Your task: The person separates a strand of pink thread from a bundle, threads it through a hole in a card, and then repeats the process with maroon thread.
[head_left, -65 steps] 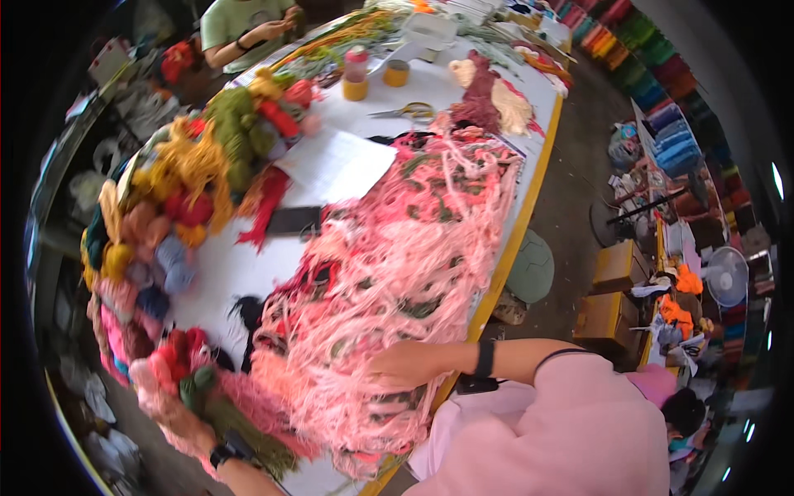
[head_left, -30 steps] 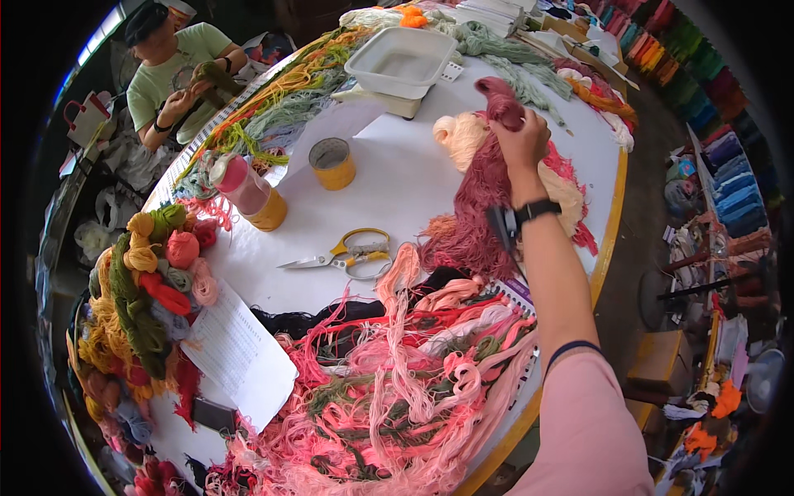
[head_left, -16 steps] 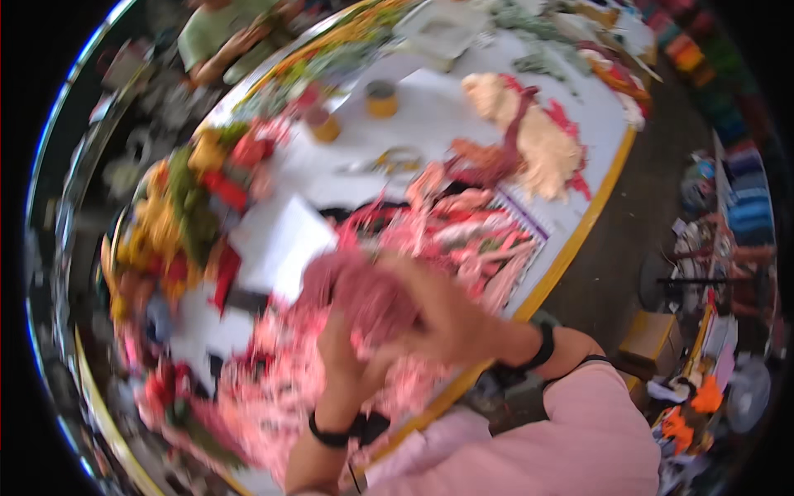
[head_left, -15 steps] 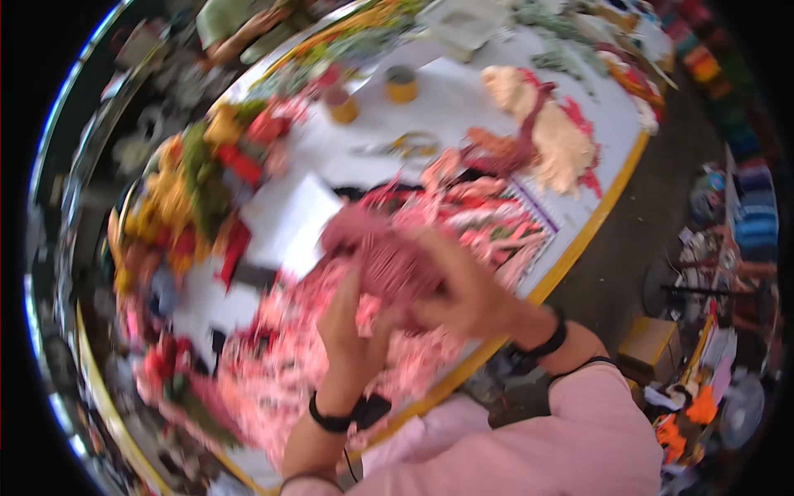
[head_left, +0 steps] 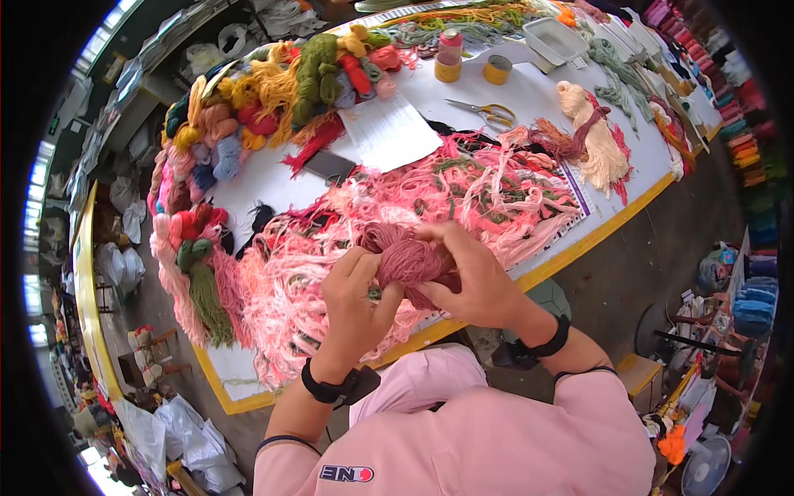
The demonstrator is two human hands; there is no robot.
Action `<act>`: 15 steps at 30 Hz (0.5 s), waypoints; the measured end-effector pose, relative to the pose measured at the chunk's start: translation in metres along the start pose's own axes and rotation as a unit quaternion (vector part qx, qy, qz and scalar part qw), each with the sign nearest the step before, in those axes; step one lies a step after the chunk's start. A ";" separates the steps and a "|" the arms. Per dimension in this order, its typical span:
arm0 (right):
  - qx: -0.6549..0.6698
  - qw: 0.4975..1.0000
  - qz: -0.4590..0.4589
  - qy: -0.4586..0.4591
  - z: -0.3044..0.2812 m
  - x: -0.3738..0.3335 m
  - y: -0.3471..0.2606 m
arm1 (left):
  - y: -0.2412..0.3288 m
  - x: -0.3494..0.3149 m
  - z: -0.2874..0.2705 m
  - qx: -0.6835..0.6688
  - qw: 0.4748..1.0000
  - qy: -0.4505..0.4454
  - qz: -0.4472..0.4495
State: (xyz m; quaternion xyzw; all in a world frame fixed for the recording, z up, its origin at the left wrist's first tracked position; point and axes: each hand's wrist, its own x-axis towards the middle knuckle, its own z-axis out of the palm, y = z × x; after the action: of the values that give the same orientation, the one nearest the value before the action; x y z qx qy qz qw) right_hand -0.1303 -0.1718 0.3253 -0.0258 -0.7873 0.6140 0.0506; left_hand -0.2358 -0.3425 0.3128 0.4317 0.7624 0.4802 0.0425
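A dusky-rose hank of yarn is bunched between my two hands, close to the table's near edge. My left hand grips its left side, thumb pressed against the strands. On the other side my right hand has its fingers curled over the top and its thumb below. Under and around the hank spreads a wide heap of loose pink yarn, with dark green strands mixed in. The hank hides part of my right fingertips.
Scissors with yellow handles lie beyond the heap, near a paper sheet and a dark phone. Coloured hanks pile up at the far left. A cream hank lies right, and a yellow edge borders the white table.
My view has shifted and sharpened from blur. The rose hank stays between my hands and now looks more gathered; my right fingers have curled over its top.
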 end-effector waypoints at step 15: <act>-0.143 0.987 -0.027 0.067 0.084 0.003 0.021 | -0.066 -0.069 -0.016 -0.478 0.790 0.048 -0.381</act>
State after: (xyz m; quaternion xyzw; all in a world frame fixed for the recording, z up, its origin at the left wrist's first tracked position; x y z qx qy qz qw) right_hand -0.1432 -0.2474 0.2848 -0.0527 -0.8625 0.4901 0.1150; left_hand -0.2409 -0.4129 0.2465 0.0068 0.5392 0.7484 0.3861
